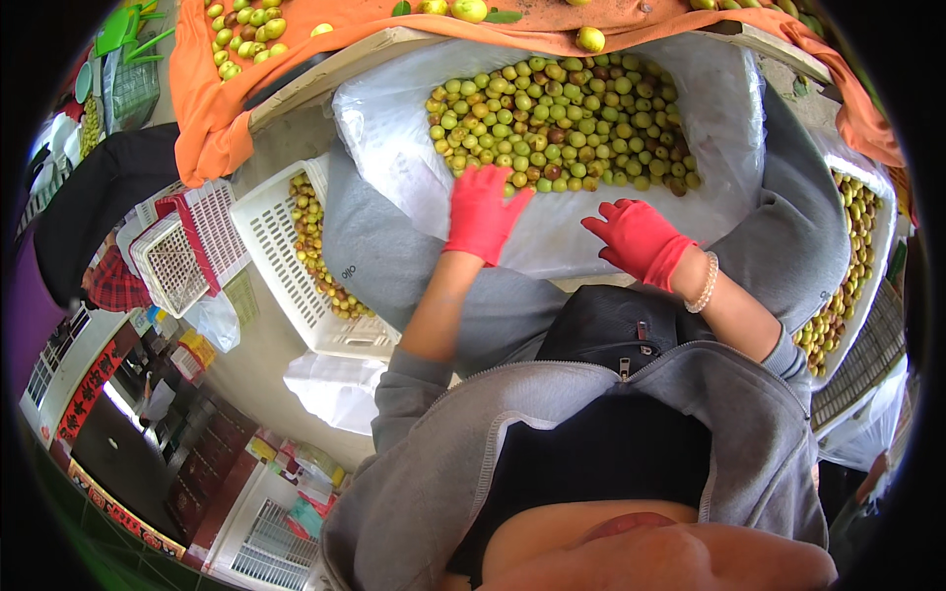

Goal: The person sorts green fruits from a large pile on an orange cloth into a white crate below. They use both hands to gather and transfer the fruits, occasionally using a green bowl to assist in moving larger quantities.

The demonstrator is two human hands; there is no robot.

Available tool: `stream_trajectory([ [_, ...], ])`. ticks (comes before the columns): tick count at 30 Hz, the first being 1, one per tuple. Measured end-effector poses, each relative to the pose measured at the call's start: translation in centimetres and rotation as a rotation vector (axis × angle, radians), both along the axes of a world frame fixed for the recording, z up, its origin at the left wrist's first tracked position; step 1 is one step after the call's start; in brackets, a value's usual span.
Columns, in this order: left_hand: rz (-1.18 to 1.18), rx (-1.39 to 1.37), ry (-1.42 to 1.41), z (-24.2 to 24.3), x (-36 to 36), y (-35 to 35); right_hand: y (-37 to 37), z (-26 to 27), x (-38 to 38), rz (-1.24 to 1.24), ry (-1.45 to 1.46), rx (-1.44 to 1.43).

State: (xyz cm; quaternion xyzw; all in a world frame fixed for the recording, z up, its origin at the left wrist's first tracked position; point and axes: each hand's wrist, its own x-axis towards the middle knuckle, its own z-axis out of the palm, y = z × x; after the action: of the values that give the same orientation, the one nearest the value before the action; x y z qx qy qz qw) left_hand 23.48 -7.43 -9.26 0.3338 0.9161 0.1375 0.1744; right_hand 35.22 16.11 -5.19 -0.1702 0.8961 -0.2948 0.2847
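Note:
My left hand, in a red glove, reaches over the near left edge of a heap of small round green and brown fruits, its fingertips touching or just above them. These lie in a container lined with clear plastic film, in front of my knees. My right hand, also gloved in red, hovers over the near part of the film with its fingers partly bent; nothing shows in it. A beaded bracelet circles the right wrist. Whether anything lies under the left fingers is hidden.
Above the container runs a ledge with an orange cloth, holding larger fruits. A white plastic crate with fruits stands at the left, another fruit-filled crate at the right. Stacked baskets and a person in dark clothing are farther left.

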Motion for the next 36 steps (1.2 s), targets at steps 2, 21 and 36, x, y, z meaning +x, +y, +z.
stream_trajectory([
  [2, -0.046, -0.123, -0.586, -0.1, 5.2, 3.1, 0.4, -0.3, -0.4, -0.01, 0.013, 0.018],
  [21, -0.013, 0.052, -0.148, 0.7, 10.6, 4.3, 3.2, -3.5, 0.1, -0.511, -0.026, 0.013],
  [36, 0.024, 0.141, -0.163, 0.1, 11.2, 4.1, -2.3, -5.0, 5.5, -0.25, -0.054, -0.03],
])
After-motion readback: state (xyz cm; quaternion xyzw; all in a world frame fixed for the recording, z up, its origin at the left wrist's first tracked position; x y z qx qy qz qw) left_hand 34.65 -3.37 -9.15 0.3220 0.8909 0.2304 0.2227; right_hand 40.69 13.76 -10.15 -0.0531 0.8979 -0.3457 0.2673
